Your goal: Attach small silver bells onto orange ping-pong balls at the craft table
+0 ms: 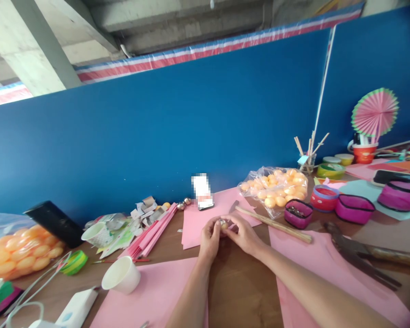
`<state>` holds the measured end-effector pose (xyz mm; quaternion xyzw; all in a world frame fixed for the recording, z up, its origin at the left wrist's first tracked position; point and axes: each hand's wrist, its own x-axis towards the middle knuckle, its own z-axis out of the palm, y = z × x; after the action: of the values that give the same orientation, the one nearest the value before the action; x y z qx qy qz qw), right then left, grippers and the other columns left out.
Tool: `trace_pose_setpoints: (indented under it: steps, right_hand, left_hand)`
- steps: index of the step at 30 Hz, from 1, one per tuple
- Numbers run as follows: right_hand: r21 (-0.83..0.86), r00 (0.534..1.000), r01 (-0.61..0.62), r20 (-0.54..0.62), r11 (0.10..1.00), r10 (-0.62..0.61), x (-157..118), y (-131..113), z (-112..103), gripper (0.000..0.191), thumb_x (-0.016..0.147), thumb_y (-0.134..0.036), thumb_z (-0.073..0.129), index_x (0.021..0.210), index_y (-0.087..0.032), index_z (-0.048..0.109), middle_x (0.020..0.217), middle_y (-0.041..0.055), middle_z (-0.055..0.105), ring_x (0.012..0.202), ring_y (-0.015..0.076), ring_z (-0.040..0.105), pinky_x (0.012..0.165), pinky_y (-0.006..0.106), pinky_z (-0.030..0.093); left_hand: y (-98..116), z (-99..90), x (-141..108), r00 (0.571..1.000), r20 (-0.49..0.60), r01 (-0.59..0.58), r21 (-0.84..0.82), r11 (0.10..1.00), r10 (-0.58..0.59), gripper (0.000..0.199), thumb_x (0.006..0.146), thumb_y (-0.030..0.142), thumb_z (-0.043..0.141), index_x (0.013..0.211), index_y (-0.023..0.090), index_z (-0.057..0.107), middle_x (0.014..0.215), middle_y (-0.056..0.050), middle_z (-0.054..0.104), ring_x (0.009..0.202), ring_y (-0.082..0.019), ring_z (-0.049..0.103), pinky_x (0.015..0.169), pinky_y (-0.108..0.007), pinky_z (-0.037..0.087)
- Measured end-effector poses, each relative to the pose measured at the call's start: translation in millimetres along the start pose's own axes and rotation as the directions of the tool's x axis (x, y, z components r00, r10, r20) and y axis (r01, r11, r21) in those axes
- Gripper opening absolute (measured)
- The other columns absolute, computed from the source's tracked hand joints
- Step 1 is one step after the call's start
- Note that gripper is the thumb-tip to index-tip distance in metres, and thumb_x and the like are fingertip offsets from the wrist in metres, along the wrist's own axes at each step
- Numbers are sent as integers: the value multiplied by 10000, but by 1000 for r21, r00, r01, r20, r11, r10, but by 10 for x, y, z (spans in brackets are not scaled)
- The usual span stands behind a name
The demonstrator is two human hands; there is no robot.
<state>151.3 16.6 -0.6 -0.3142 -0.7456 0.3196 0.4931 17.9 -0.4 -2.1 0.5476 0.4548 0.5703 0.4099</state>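
1. At the far left of the bench (256, 284), a clear bag of orange balls (23, 253) lies beside a tilted black box (56, 223), with a green-and-yellow roll (74, 263) just in front.
2. Next comes a white cup (121, 274), tilted, at the edge of a pink sheet (157, 291); behind it are folded pink strips (153, 237) and two shiny metallic balls (184, 203).
3. A phone (206, 206), its screen pixelated, stands on another pink sheet beyond the hands.
4. The left hand (210, 234) pinches a small shiny ball (223, 223) between its fingertips, above the bench.
5. The right hand (242, 234) meets it from the other side, its fingertips pinching the same ball.
6. A wooden stick (276, 224) lies to the right of the hands, in front of an open bag of yellow-orange balls (276, 187).
7. Further right are a small purple container (298, 214) with small bits inside, a red-and-blue roll (324, 199) and a wooden-handled metal tool (362, 250).
8. At the far right, a pink paper fan (375, 113) with a green edge stands in a red cup (364, 154).
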Motion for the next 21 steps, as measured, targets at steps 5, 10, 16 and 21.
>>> trace_pose_setpoints:
  steps: [5, 10, 16, 21]
  right_hand:
    - [-7, 1000, -8, 3, 1000, 8, -1, 3, 9, 296, 764, -196, 511, 1059, -206, 497, 1028, 65, 531, 831, 151, 552, 685, 288, 516]
    - [-6, 1000, 0, -11, 1000, 0, -1, 10, 18, 290, 764, -211, 514, 1054, -208, 506, 1022, 68, 536, 827, 155, 552, 684, 298, 520]
    - [-9, 1000, 2, -13, 1000, -2, 1, 1, 12, 284, 769, -218, 508, 1053, -208, 512, 1030, 75, 540, 855, 167, 553, 689, 304, 519]
    - [-10, 1000, 5, -1, 1000, -5, 6, -12, 5, 292, 768, -222, 511, 1060, -213, 513, 1035, 75, 539, 875, 176, 553, 694, 307, 521]
  left_hand:
    - [0, -2, -1, 1000, -3, -6, 17, 1000, 6, 341, 785, 398, 431, 976, 153, 570, 798, -65, 621, 693, -161, 583, 618, -291, 495]
    - [4, 0, 4, 1000, -12, 1, 13, 1000, -1, 354, 775, 411, 440, 971, 149, 576, 808, -71, 629, 712, -172, 589, 619, -293, 495]
    - [-8, -2, 7, 1000, -18, 0, 14, 1000, 1, 355, 771, 407, 448, 978, 148, 573, 799, -71, 626, 702, -170, 587, 626, -301, 501]
    - [-16, -1, 9, 1000, -30, 5, 12, 1000, -4, 362, 764, 415, 454, 972, 145, 578, 799, -76, 630, 698, -172, 591, 616, -296, 503]
